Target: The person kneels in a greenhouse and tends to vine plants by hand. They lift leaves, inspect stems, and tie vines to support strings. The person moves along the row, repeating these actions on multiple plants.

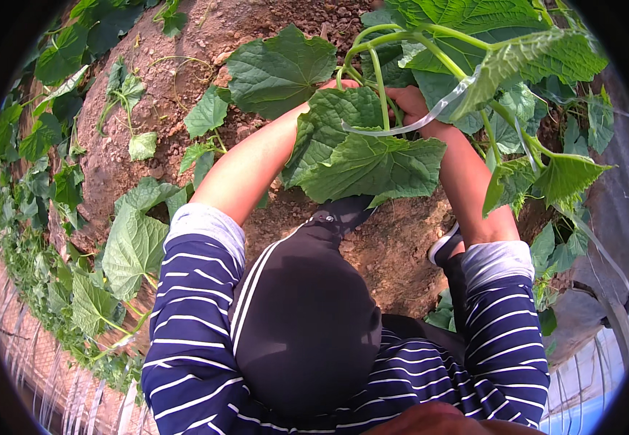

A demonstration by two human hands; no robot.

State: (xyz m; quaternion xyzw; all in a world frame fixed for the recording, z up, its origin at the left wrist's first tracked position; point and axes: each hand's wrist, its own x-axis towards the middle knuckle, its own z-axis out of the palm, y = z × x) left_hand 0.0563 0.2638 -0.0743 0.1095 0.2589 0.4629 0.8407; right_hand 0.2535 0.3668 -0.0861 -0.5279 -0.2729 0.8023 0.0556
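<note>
Both of my hands reach in among the leaves of a vine plant that looks like cucumber. Behind a broad leaf (347, 111), only a small part of my left hand (343, 84) shows, close to the green stem (355, 51). Opposite it, my right hand (409, 103) has its fingers bent inward at the lower stems; leaves hide the fingertips, so any grip is unclear. A strip of clear plastic twine (434, 112) crosses in front of my right wrist and runs up to the vine. Another large leaf (377, 168) hangs between my forearms.
Dry, cloddy soil (118, 109) surrounds the plant. A smaller seedling (129, 98) and more vines (124, 255) grow to the left. My bent knee (303, 304) is beneath my arms. Grey sheeting (614, 163) and hanging twine (603, 244) lie along the right side.
</note>
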